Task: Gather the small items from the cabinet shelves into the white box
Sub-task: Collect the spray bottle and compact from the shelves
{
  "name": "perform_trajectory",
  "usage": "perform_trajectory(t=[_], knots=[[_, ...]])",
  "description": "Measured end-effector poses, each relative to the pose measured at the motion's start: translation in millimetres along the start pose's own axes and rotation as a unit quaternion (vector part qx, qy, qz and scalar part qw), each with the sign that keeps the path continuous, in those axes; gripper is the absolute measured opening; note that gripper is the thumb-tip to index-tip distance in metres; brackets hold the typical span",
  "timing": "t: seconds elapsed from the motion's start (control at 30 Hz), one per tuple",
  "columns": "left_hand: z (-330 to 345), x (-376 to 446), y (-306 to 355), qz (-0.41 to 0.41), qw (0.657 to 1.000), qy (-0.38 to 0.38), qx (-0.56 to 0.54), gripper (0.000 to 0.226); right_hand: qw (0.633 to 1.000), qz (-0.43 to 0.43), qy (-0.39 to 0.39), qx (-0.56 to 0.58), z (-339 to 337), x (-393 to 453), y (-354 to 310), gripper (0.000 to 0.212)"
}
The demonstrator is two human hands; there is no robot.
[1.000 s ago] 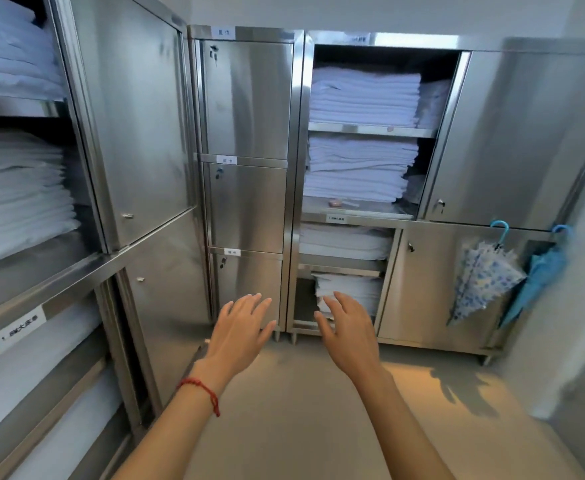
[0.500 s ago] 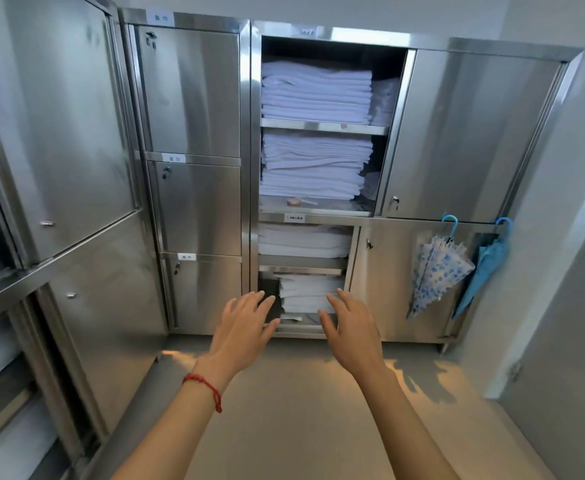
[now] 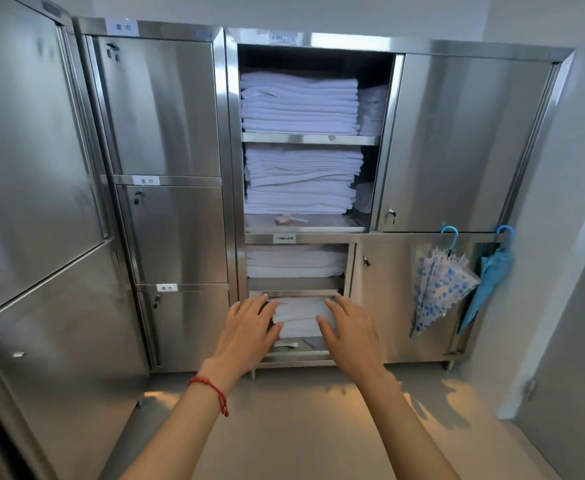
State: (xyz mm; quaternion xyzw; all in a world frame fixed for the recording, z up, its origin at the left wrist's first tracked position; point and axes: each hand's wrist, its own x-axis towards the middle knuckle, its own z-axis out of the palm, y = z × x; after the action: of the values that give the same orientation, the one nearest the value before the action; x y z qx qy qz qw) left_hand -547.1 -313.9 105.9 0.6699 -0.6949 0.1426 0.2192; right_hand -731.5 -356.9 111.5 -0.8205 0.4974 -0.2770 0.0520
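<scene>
Reaching toward the open steel cabinet, both hands empty. Small items: a pinkish round thing with a thin clear stick beside it on the middle shelf, in front of the folded white linen; something small on the upper shelf edge; a pale flat item on the bottom shelf, possibly a packet, too blurred to say. White box not in view. Nothing gathered yet as far as shown; whole task left. Left hand and right hand hover before the bottom compartment, fingers straight, spread, holding nothing. Door labels look like 面巾; shelf label starts "1", rest unreadable. Two umbrellas hang on the right.
</scene>
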Motion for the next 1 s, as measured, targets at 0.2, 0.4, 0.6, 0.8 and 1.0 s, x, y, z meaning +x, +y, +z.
perform_trajectory(t=[0.2, 0.4, 0.6, 0.8, 1.0], knots=[[17, 61, -36, 0.001, 1.000, -0.024, -0.004, 0.050, 1.000, 0.009, 0.003, -0.004, 16, 66, 1, 0.048], [35, 115, -70, 0.008, 0.999, -0.041, 0.009, 0.052, 1.000, 0.028, 0.008, 0.004, 38, 122, 2, 0.049], [59, 155, -85, 0.021, 0.999, -0.036, -0.008, 0.051, 0.999, 0.022, 0.031, -0.002, 52, 163, 10, 0.046], [82, 197, -92, 0.021, 0.999, -0.031, -0.024, 0.051, 0.999, 0.023, 0.038, 0.005, 62, 203, 30, 0.046], [115, 243, -86, 0.019, 0.999, -0.027, -0.012, 0.050, 0.999, 0.018, 0.037, 0.011, 77, 245, 66, 0.045]])
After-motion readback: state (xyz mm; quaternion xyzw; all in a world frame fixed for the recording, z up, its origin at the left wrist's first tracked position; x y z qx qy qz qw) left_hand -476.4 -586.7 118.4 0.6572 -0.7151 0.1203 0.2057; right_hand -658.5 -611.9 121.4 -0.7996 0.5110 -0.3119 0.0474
